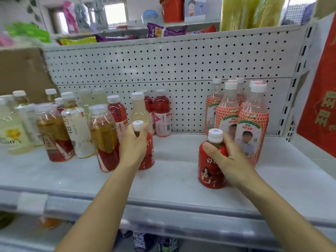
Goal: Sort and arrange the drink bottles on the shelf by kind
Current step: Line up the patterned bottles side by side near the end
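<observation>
My left hand (133, 144) grips the neck of a red-wrapped bottle (148, 155) with a white cap, standing mid-shelf. My right hand (225, 157) grips a second red-wrapped bottle (209, 171) of the same kind, upright near the shelf's front, right of centre. Behind my right hand stand several tall bottles with red-dotted labels (252, 124). At the left is a mixed crowd: amber tea bottles with red labels (52, 133), a white-labelled bottle (76, 128), pale yellow bottles (11, 130). Pink drink bottles (161, 115) stand against the back panel.
The white shelf (174, 179) has a perforated back panel (163, 66). A cardboard box (20, 73) sits at the back left. A red banner (325, 99) hangs at the right. Snack bags (163, 30) lie on the shelf above. A lower shelf shows beneath.
</observation>
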A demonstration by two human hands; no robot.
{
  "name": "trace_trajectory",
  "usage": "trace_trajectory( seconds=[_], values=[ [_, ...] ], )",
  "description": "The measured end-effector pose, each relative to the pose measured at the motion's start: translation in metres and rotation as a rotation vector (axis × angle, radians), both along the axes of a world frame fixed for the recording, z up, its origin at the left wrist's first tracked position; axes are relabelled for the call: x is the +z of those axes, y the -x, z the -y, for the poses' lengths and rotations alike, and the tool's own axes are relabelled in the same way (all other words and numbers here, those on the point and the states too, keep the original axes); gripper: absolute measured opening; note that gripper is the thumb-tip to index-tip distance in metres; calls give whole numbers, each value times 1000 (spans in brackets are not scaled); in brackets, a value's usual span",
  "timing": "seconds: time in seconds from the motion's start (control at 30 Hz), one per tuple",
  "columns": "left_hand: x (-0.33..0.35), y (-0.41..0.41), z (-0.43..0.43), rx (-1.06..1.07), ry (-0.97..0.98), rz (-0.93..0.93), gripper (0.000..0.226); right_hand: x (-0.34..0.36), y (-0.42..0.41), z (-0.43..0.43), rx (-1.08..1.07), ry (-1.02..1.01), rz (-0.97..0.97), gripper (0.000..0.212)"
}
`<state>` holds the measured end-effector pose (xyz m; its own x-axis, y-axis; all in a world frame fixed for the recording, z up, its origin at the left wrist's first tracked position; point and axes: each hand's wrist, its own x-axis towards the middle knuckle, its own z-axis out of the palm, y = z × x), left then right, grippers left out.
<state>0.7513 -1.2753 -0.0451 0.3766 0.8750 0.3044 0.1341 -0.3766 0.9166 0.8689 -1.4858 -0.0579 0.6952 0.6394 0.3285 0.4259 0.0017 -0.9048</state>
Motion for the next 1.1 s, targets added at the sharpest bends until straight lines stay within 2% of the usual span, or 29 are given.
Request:
trace_trajectory(
  seconds=[0.13, 0.2, 0.33, 0.4, 0.53, 0.73, 1.1],
  values=[
    [2, 10, 22, -230, -7, -19, 10, 1, 0, -6, 42, 0, 5, 5],
    [1, 13, 36, -322, 1, -41, 6, 1, 1, -8, 58, -13, 4, 7],
    [0, 15, 57, -382, -37, -21, 15, 1, 6, -12, 73, -71, -24, 9],
    [2, 16, 66, -375, 2, 34, 27, 2, 7, -12, 75, -96, -35, 9],
    [9, 32, 81, -320, 67, 129, 22, 7, 17, -6, 91, -171, -80, 13],
    [8, 76, 92, -197, 171, 255, 32, 17, 53, -3, 177, -209, -106, 16],
    [-8, 198, 62, -32, 257, 219, 31, 14, 163, -49, 351, -182, -123, 12]
  ],
)
